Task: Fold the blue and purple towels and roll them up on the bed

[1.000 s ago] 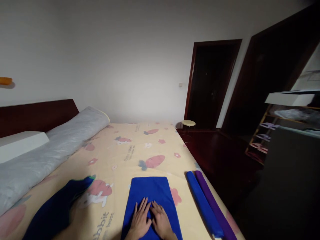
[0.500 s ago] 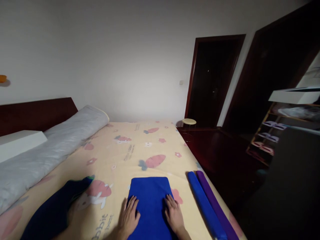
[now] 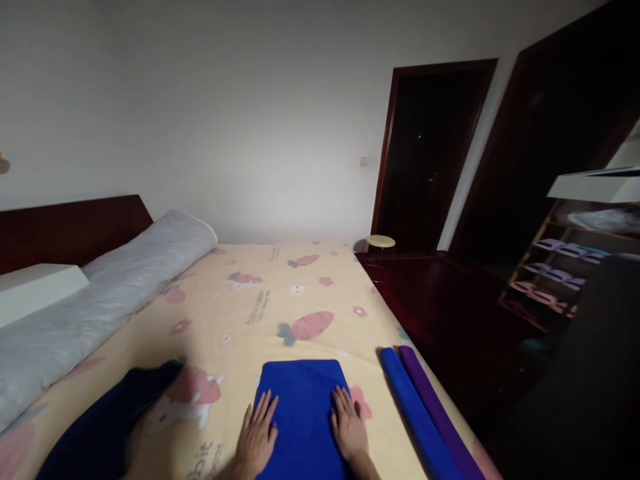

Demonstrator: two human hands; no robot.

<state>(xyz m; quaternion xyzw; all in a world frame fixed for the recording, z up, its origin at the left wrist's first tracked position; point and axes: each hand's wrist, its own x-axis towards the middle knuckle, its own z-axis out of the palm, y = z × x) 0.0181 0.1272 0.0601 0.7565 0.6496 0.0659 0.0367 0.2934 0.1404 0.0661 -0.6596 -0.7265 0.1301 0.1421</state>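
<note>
A folded blue cloth [image 3: 304,413] lies flat on the bed sheet [image 3: 240,363] in front of me, its near end cut off by the frame. My left hand [image 3: 258,430] rests on the cloth's left edge with fingers stretched out. On the right edge lies my right hand [image 3: 349,423], fingers extended and palm down. To the right are a rolled blue cloth [image 3: 417,413] and, beside it, a rolled purple cloth [image 3: 440,413]. A crumpled dark blue cloth [image 3: 105,423] is spread at the left, apart from my left hand.
Along the headboard [image 3: 75,227] lies a long grey bolster-like roll [image 3: 130,273], with a white box-shaped object [image 3: 40,290] against it. Beyond the bed's right side are a round stool [image 3: 381,241], a dark door [image 3: 435,160] and a shoe rack [image 3: 555,267].
Both hands stay on the folded blue cloth, and their fingers lie a little straighter. The view has shifted slightly, showing more of the shoe rack.
</note>
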